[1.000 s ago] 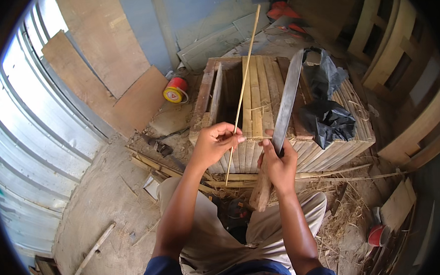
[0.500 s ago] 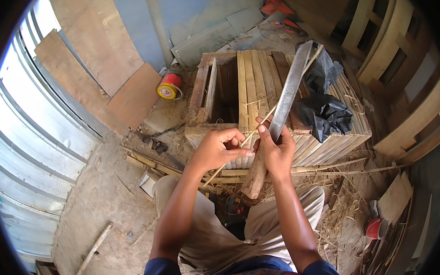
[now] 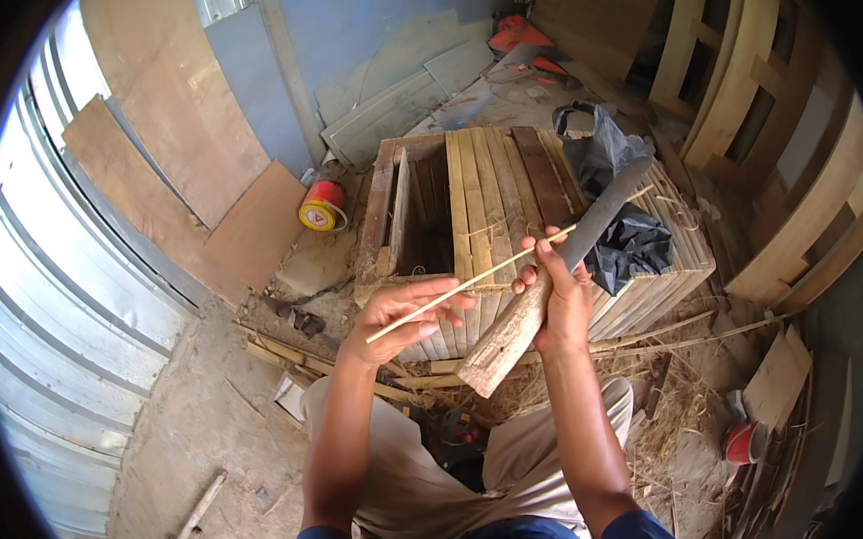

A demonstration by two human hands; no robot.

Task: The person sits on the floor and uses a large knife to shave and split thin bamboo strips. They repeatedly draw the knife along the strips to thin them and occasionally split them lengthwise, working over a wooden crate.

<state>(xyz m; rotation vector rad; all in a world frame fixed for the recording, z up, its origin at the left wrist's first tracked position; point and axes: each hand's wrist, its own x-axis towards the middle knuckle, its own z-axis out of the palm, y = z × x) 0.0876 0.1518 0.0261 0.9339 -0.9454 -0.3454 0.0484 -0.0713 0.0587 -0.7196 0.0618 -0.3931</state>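
- Thin bamboo strip (image 3: 481, 279): frame centre, running from 8 o'clock up to 2 o'clock, lying across the knife.
- Left hand (image 3: 395, 320): half-curled, fingers pinching the strip's lower end.
- Right hand (image 3: 558, 297): closed around a big knife (image 3: 549, 283) at the joint of wooden handle and grey blade; handle points to 7 o'clock, blade to 1 o'clock; fingertips press the strip onto it.
- Slatted wooden crate (image 3: 491, 203): at 12 o'clock behind the hands, one side open.
- Black plastic bag (image 3: 623, 201): on the crate's right part, at 2 o'clock.
- Red-and-yellow tape roll (image 3: 321, 205): on the floor at 10 o'clock, just beside the crate.
- Corrugated metal wall (image 3: 53, 319): at 9 o'clock.
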